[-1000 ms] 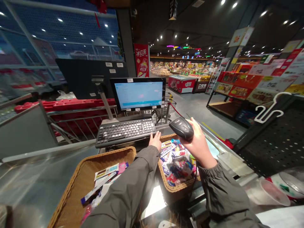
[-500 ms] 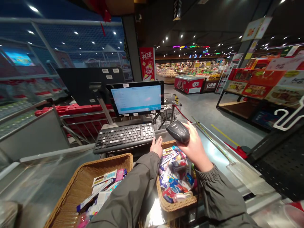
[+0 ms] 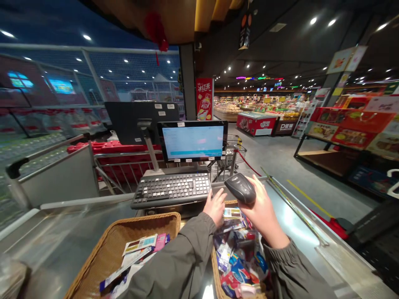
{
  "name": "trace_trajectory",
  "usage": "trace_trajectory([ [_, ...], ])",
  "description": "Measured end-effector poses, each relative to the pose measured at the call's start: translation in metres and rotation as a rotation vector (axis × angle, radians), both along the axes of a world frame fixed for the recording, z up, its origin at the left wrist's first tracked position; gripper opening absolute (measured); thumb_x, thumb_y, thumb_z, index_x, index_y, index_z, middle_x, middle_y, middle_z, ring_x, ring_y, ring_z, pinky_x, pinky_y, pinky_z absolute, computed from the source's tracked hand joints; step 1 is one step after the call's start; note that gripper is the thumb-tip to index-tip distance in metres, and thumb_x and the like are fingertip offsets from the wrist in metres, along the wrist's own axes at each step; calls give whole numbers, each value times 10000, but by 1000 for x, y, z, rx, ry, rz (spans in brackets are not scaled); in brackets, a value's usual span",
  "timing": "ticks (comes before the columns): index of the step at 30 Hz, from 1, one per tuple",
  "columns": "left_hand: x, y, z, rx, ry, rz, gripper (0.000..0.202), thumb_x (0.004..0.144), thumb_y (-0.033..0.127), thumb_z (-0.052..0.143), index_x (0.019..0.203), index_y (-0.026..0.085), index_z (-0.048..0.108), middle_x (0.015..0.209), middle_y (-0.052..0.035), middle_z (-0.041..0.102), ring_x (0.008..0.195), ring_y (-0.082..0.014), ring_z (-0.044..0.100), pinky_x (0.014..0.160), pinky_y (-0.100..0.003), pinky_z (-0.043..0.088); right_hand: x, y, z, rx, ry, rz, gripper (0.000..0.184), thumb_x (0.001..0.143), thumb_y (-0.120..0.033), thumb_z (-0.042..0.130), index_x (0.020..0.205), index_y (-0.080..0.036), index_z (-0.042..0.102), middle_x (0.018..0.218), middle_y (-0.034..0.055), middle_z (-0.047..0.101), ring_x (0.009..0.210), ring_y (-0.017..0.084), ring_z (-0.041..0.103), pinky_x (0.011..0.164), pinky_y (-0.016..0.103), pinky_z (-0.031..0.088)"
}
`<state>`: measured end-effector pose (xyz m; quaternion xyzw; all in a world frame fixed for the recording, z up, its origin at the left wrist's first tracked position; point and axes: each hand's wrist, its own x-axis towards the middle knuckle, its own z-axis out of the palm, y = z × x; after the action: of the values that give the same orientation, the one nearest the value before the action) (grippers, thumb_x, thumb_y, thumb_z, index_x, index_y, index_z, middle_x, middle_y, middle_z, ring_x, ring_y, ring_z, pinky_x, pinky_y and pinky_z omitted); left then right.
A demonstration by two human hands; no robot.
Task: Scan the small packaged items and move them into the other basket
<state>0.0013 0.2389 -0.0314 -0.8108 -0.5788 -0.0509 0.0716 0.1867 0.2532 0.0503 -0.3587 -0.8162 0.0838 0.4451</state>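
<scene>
My right hand (image 3: 263, 211) is wrapped round a black barcode scanner (image 3: 240, 187), held above a wicker basket (image 3: 218, 272) packed with small colourful packets (image 3: 238, 257). My left hand (image 3: 215, 204) reaches across my body and grips a small packet with a barcode label (image 3: 232, 213) at the top of that pile, just below the scanner's head. Both grey sleeves cross over the baskets. A black keyboard (image 3: 173, 189) lies just beyond my left hand, under a lit checkout screen (image 3: 193, 141).
A second wicker basket (image 3: 102, 249) at lower left holds several flat packets. The steel checkout counter (image 3: 296, 220) runs along the right. Red barriers and a metal rail (image 3: 121, 164) stand behind the till. Shop shelves (image 3: 346, 137) and a freezer (image 3: 255, 122) lie beyond.
The view has tilted up and shifted. My left hand has lifted a labelled packet from the pile toward the scanner, which my right hand has kept hold of.
</scene>
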Motion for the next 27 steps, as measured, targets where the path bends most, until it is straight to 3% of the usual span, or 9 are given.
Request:
trace_trajectory([
  [5,-31,-30,34,112,-54,-12,308,781,287,581,1055,175,664,1565,-100,351,1489,-323,179,1184,-669,62,-9,-6,4,50,-4,17,519,739,-216,568,1254,-198,511,1347,140,544,1423,367,328,1145,630,295],
  [10,-76,-67,68,251,-98,85,255,797,311,605,1019,193,646,1550,-107,379,1476,-357,210,1177,-661,-29,-19,-16,12,92,-9,51,517,739,-217,584,1252,-205,530,1349,138,538,1415,374,331,1151,620,296],
  [16,-122,-103,103,383,-101,228,267,831,356,596,1046,204,638,1551,-109,374,1485,-355,185,1178,-631,-46,-38,-28,18,119,3,44,519,735,-218,591,1251,-218,537,1368,131,514,1422,386,310,1145,636,287],
  [21,-142,-119,115,451,-106,296,257,837,360,613,1041,205,642,1569,-100,343,1492,-335,176,1191,-600,-43,-60,-41,22,137,52,42,507,719,-223,598,1223,-199,547,1343,148,523,1408,404,318,1139,652,281],
  [27,-161,-129,110,507,-107,279,229,810,323,660,1007,206,648,1547,-105,383,1478,-327,233,1194,-613,12,-85,-59,13,152,-4,79,469,721,-202,593,1189,-185,558,1353,155,509,1428,392,285,1145,629,289],
])
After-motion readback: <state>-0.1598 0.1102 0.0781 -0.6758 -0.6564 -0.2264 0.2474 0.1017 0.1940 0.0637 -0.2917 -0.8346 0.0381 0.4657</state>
